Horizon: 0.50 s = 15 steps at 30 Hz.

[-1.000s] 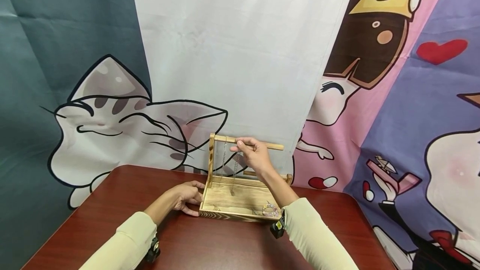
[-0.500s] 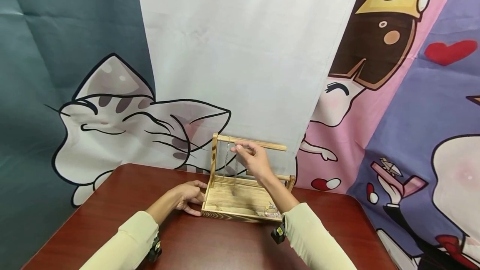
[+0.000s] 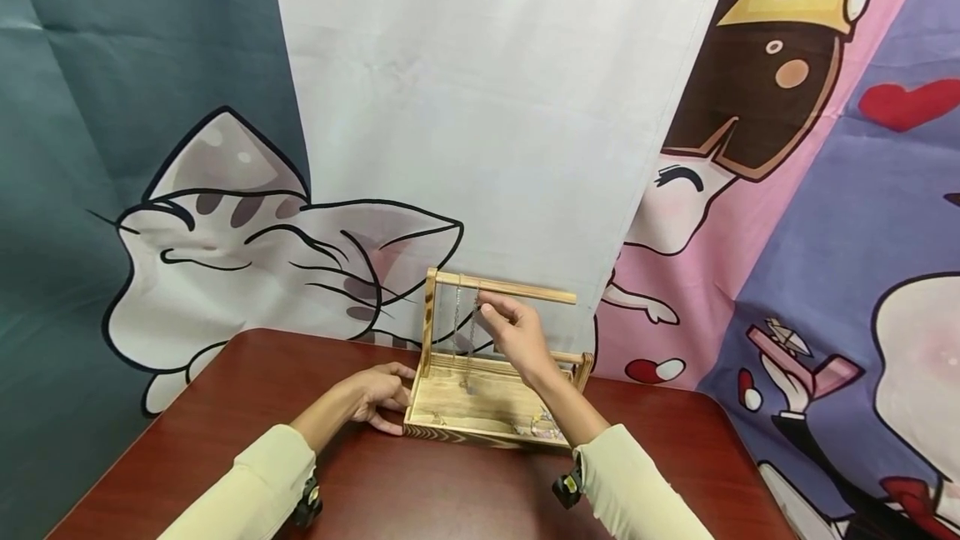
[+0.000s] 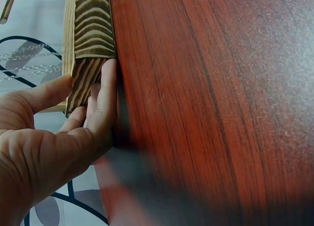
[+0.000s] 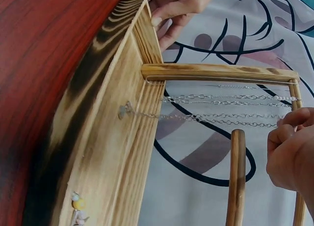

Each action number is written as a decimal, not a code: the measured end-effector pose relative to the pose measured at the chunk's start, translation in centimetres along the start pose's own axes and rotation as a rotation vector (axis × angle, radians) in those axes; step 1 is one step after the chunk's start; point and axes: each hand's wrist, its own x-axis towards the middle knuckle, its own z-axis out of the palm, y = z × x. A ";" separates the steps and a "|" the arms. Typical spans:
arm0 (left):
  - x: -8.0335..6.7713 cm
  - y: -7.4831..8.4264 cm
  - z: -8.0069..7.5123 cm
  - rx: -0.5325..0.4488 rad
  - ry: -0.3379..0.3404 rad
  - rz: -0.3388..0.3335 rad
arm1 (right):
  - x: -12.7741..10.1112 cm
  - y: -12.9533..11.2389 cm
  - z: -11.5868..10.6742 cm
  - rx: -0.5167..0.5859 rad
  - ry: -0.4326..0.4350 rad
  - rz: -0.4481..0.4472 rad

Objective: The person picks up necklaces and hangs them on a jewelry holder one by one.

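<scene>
Two hands are at work on a small wooden stand (image 3: 491,407) near the back edge of our dark red tabletop (image 3: 420,490), in front of a cartoon backdrop (image 3: 225,232). Our left hand (image 3: 375,394) braces the stand's near left corner, thumb on the side wall and fingers pressed together flat along the front edge, as the left wrist view shows (image 4: 93,118). Our right hand (image 3: 517,332) is up under the top rail (image 3: 502,287), fingertips curled in and pinching a thin chain (image 3: 471,340) where it loops over the rail; the right wrist view catches those bent fingers (image 5: 289,130) at the chain's end. A second chain (image 3: 454,323) hangs just beside it, nearer the left post, and both drop towards the tray floor. A few small beads (image 3: 542,426) lie at the tray's front right corner. Now, the risks as we judge them: the two chains hang so close that any sideways pull could tangle them. A loose pinch could let the chain slide off the rail's open right end. And if the left hand eases its brace, a tug on the rail might tip or skid the light stand across the smooth tabletop.
</scene>
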 end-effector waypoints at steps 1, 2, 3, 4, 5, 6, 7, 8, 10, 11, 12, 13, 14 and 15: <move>0.0 0.0 0.0 0.001 -0.001 0.005 | -0.1 0.0 0.0 -0.008 0.016 -0.002; 0.0 0.1 0.0 0.003 -0.004 0.010 | -0.3 0.1 -0.1 -0.014 0.032 -0.006; 0.0 0.1 0.1 0.004 -0.004 0.014 | -0.5 0.1 -0.1 -0.018 0.047 -0.007; 0.0 0.1 0.1 0.006 -0.006 0.018 | -0.6 0.2 -0.1 -0.019 0.060 -0.013; -0.1 0.2 0.2 0.008 -0.007 0.019 | -0.8 0.3 -0.1 -0.020 0.070 -0.016; -0.1 0.2 0.2 0.010 -0.007 0.020 | -1.0 0.5 -0.1 -0.016 0.073 -0.024; -0.1 0.2 0.2 0.011 -0.006 0.021 | -1.1 0.5 0.0 -0.007 0.074 -0.032; -0.2 0.2 0.2 0.012 -0.006 0.020 | -1.3 0.7 0.0 0.005 0.070 -0.036; -0.2 0.1 0.2 0.012 -0.005 0.021 | -1.5 0.9 0.2 0.020 0.057 -0.047; -0.2 0.1 0.2 0.012 -0.003 0.021 | -1.6 0.9 0.3 0.029 0.048 -0.050; -0.1 0.0 0.1 0.009 -0.002 0.023 | -1.7 1.0 0.4 0.036 0.039 -0.052; -0.1 0.0 0.1 0.007 -0.001 0.024 | -1.8 1.0 0.5 0.040 0.029 -0.054; -0.1 -0.1 0.1 0.006 0.001 0.025 | -1.9 1.1 0.6 0.039 0.020 -0.053; -0.1 -0.1 0.0 0.005 0.003 0.025 | -2.0 1.1 0.6 0.030 0.015 -0.054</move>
